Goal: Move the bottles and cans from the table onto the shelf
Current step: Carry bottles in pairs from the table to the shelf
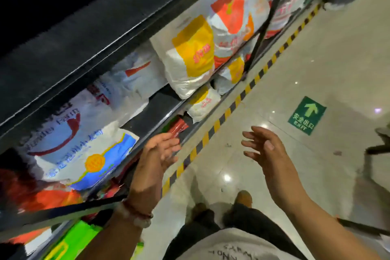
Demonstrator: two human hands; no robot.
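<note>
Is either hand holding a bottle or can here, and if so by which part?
Nothing is held. The left hand and right hand are both open with fingers spread, empty, in front of the shelf of bags.

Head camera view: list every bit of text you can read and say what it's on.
"EXIT", under an up arrow: green floor sign; the characters above it are blurred.
Red print on the yellow-patch bag: blurred.
Blue print on the blue-and-white sack: blurred.
Dark writing on the person's shirt: unreadable.
</note>
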